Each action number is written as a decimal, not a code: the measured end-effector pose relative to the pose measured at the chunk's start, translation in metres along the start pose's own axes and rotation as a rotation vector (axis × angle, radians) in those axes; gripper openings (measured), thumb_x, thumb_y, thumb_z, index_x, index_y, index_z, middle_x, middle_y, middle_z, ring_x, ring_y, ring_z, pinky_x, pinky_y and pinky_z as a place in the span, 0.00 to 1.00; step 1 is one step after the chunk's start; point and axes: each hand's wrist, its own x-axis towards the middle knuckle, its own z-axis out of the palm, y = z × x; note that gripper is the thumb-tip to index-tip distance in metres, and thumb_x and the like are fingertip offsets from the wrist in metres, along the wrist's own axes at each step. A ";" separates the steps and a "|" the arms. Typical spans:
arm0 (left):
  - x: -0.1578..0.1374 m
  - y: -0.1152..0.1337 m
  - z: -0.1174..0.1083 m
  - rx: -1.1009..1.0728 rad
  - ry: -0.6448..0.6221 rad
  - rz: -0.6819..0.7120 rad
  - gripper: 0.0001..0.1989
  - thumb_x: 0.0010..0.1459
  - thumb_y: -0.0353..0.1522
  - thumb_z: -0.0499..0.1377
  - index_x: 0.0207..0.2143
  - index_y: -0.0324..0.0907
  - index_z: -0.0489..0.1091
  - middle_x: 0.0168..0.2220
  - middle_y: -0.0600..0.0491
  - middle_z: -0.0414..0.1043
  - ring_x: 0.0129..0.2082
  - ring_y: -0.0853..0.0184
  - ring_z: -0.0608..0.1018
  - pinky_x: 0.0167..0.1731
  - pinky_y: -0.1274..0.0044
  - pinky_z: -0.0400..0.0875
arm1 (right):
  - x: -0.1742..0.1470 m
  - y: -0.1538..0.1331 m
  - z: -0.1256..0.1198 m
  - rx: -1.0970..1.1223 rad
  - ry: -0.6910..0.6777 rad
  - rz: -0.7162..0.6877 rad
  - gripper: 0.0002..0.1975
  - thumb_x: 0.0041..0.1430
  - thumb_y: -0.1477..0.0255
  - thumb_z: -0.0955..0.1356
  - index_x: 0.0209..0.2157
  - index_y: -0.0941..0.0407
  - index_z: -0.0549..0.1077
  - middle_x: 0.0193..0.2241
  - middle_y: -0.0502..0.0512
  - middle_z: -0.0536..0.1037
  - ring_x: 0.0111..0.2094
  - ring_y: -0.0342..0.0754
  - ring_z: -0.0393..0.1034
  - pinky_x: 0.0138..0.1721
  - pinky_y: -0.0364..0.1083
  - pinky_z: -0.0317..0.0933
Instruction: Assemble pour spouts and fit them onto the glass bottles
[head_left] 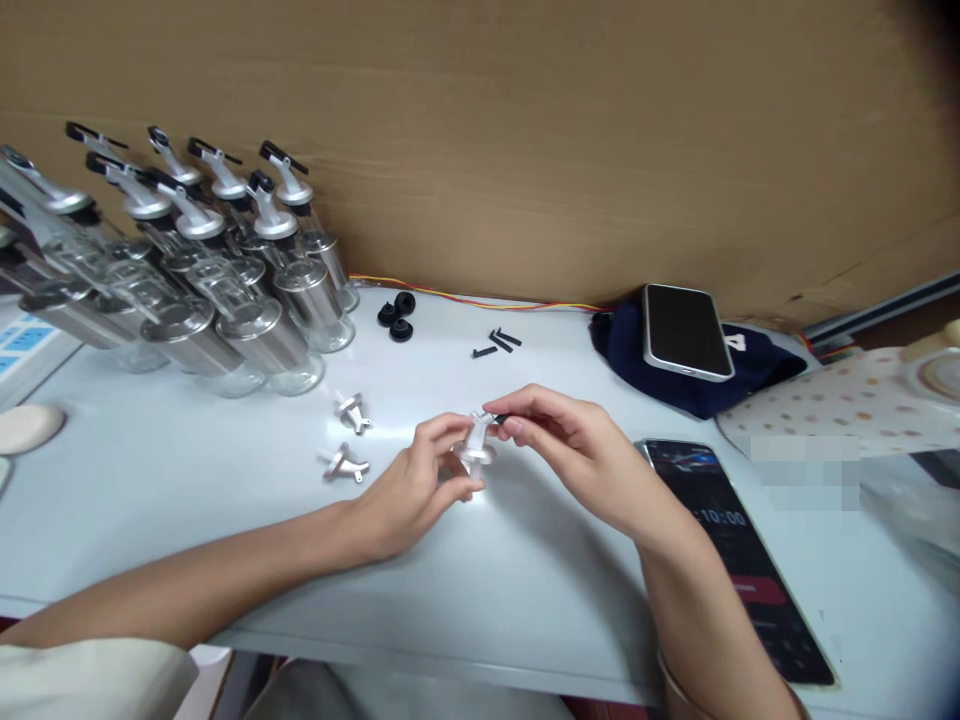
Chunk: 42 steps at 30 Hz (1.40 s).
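My left hand point(424, 480) is closed around a silver pourer spout point(478, 450), holding it above the table with its neck upward. Between the thumb and fingertips of my right hand point(562, 435) is a small black lever flap point(501, 419), brought up against the top of the spout. Left of my left hand lie two more silver pourer spouts, one farther back point(351, 410) and one nearer point(345, 464). Several black lever flaps point(501, 343) rest behind my hands, and three black rubber stoppers point(400, 328) sit beyond the loose spouts.
Several glass-and-steel bottles point(259, 335) with pourers fitted crowd the back left of the table. A lit phone point(742, 560) lies at the right. Behind it, a second device point(688, 332) rests on a dark blue cap point(622, 360). A cardboard wall point(525, 150) borders the back.
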 end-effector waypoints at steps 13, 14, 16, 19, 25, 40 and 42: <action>0.001 -0.002 -0.001 0.021 0.003 -0.009 0.21 0.66 0.30 0.51 0.58 0.45 0.49 0.38 0.50 0.71 0.35 0.65 0.76 0.41 0.64 0.72 | 0.002 -0.001 0.003 -0.225 0.118 -0.109 0.07 0.63 0.77 0.62 0.37 0.57 0.71 0.32 0.52 0.78 0.33 0.44 0.74 0.37 0.43 0.63; 0.001 -0.002 -0.001 0.026 0.003 -0.001 0.21 0.66 0.30 0.51 0.58 0.45 0.49 0.38 0.49 0.71 0.35 0.65 0.76 0.41 0.64 0.72 | 0.002 -0.002 0.003 -0.253 0.128 -0.126 0.07 0.63 0.77 0.62 0.37 0.57 0.72 0.32 0.53 0.78 0.33 0.44 0.73 0.37 0.43 0.63; 0.001 -0.001 -0.001 0.030 0.006 0.015 0.21 0.66 0.30 0.51 0.58 0.46 0.49 0.39 0.49 0.72 0.35 0.65 0.76 0.40 0.64 0.72 | 0.002 -0.002 0.003 -0.292 0.145 -0.152 0.07 0.63 0.78 0.63 0.37 0.58 0.72 0.32 0.53 0.78 0.33 0.44 0.73 0.37 0.42 0.63; 0.000 -0.002 -0.001 0.030 0.023 0.038 0.21 0.66 0.30 0.51 0.59 0.47 0.49 0.41 0.49 0.72 0.35 0.66 0.76 0.40 0.64 0.73 | 0.002 -0.001 0.004 -0.317 0.148 -0.166 0.07 0.63 0.79 0.63 0.37 0.58 0.72 0.32 0.53 0.78 0.33 0.43 0.73 0.36 0.41 0.63; 0.000 -0.003 -0.001 0.062 0.027 0.074 0.22 0.66 0.30 0.51 0.60 0.50 0.48 0.46 0.47 0.68 0.36 0.66 0.76 0.40 0.65 0.74 | 0.003 0.000 0.004 -0.350 0.146 -0.196 0.07 0.63 0.80 0.63 0.37 0.59 0.72 0.32 0.53 0.78 0.31 0.43 0.73 0.35 0.40 0.64; 0.000 -0.001 -0.002 0.114 0.022 0.105 0.26 0.65 0.26 0.50 0.62 0.52 0.46 0.54 0.44 0.61 0.38 0.67 0.75 0.41 0.68 0.74 | 0.000 -0.001 0.003 -0.293 0.165 -0.233 0.09 0.62 0.78 0.64 0.39 0.58 0.76 0.33 0.54 0.79 0.33 0.44 0.72 0.36 0.43 0.64; 0.002 0.000 -0.002 0.112 0.032 0.123 0.27 0.66 0.26 0.50 0.62 0.53 0.46 0.55 0.44 0.60 0.40 0.67 0.74 0.41 0.68 0.74 | -0.001 -0.002 0.003 -0.162 0.156 -0.165 0.10 0.62 0.77 0.64 0.39 0.57 0.77 0.33 0.54 0.78 0.33 0.44 0.72 0.36 0.44 0.64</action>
